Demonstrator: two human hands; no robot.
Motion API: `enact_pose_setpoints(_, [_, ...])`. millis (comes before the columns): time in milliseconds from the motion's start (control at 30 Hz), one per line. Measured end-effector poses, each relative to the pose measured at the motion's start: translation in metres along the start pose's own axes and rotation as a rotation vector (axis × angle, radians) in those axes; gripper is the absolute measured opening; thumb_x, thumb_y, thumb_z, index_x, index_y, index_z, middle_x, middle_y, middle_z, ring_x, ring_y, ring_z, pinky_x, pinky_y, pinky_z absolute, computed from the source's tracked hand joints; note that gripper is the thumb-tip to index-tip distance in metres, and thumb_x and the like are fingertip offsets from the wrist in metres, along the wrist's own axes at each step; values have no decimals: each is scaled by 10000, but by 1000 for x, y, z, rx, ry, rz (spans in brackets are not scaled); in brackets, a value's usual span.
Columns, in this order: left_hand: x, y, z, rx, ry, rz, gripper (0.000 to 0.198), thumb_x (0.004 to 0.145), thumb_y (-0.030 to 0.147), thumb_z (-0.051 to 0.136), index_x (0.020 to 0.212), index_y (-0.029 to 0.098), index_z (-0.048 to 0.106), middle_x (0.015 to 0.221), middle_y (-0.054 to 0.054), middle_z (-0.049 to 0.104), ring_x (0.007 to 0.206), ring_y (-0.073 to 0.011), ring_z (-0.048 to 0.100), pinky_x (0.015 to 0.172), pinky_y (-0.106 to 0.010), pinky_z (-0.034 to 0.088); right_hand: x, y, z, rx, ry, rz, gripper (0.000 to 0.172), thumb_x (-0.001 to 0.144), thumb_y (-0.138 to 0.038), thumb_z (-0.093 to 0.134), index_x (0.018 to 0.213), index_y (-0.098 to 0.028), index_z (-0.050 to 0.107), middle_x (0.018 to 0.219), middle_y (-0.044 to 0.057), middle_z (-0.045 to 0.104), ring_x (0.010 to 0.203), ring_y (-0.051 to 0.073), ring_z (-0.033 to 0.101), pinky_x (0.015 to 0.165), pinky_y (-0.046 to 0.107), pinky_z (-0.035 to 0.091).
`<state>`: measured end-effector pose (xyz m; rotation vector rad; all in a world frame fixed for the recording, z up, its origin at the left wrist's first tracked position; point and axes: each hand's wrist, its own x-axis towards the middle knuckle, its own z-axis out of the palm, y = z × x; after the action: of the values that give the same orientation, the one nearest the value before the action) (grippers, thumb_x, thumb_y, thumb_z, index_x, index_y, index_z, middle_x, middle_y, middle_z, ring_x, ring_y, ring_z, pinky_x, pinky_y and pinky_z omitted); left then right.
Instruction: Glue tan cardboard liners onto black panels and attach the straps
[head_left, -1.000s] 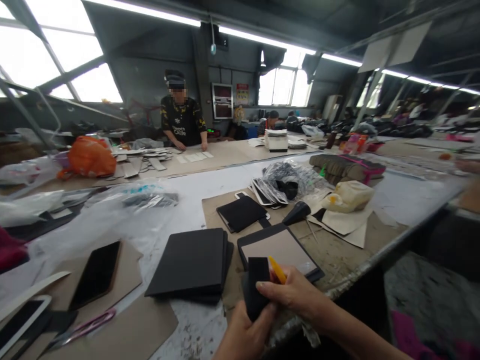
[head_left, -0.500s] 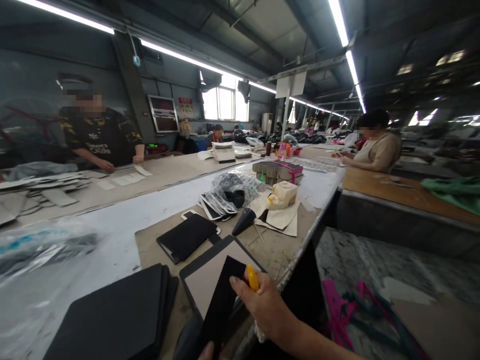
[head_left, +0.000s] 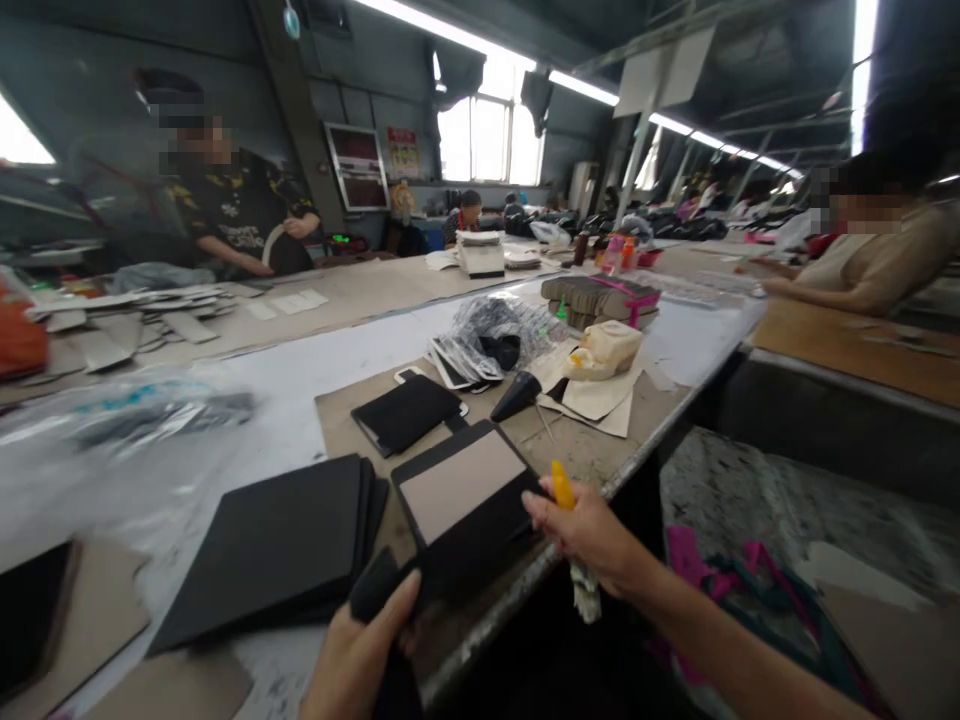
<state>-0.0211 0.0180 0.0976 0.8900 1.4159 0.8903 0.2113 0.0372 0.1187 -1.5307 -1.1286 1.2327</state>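
Observation:
A dark strip of material (head_left: 472, 545) stretches between my two hands, along the near side of a black-bordered panel (head_left: 450, 490) with a beige middle. My left hand (head_left: 364, 640) is closed on the strip's left end, thumb on top. At the other end, my right hand (head_left: 581, 525) pinches the strip by the panel's right corner. A yellow-handled tool (head_left: 561, 485) is also tucked in that hand; a crusty whitish end pokes out below the palm. Left of the panel lies a stack of black boards (head_left: 277, 540).
Beyond the panel are a black folded piece (head_left: 406, 412), a black cone (head_left: 516, 396), a stained cream container (head_left: 606, 350) and a clear plastic bag (head_left: 499, 335). The table edge (head_left: 637, 450) runs along the right. Co-workers sit or stand at left (head_left: 240, 210) and right (head_left: 877, 245).
The strip has turned from upright to lying along the panel's near side. My right hand moved right, and my left hand came further into view. The camera view has shifted.

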Motion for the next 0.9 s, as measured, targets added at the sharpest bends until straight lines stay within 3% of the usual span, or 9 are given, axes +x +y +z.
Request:
enact_pose_setpoints(100, [7,25,8,-105,-20,60,453,541,522,762,513,160,492,442,29,479,437,-86,420,445,-208,345,20,-22,-16,-186,-8,-117,397,738,-547,586,646,-167,513,580,-23,473,435,61,324,390,207,233])
enact_pose_setpoints(200, [22,34,13,-57,32,117,388,568,463,745,531,146,524,430,31,475,419,-77,402,434,-208,307,37,-32,-28,-391,32,-223,401,731,-551,581,602,-184,487,554,-33,455,461,77,346,439,224,269])
enact_pose_setpoints(333, [38,17,21,66,42,159,317,597,422,695,558,153,532,436,53,435,418,-71,352,433,-218,267,45,-14,-36,-672,102,-282,382,690,-540,577,553,-198,474,508,-34,424,499,113,396,503,247,301])
enact_pose_setpoints(500, [50,-6,27,142,42,148,295,614,423,630,542,168,500,473,43,429,457,-92,364,459,-230,291,53,17,-36,-860,51,-216,333,756,-507,471,606,-210,482,545,-6,488,531,150,466,529,258,326])
enact_pose_setpoints(733, [55,-9,25,236,96,157,259,609,393,637,550,170,519,527,33,476,521,-115,412,533,-248,331,64,28,-34,-1131,68,-244,287,813,-467,469,674,-217,492,627,30,558,599,188,529,555,270,307])
enact_pose_setpoints(900, [54,-13,29,237,147,132,242,604,355,653,525,176,511,509,39,481,524,-117,434,576,-255,351,65,33,-38,-1103,53,-285,292,810,-472,491,667,-218,500,616,25,567,574,175,529,553,268,322])
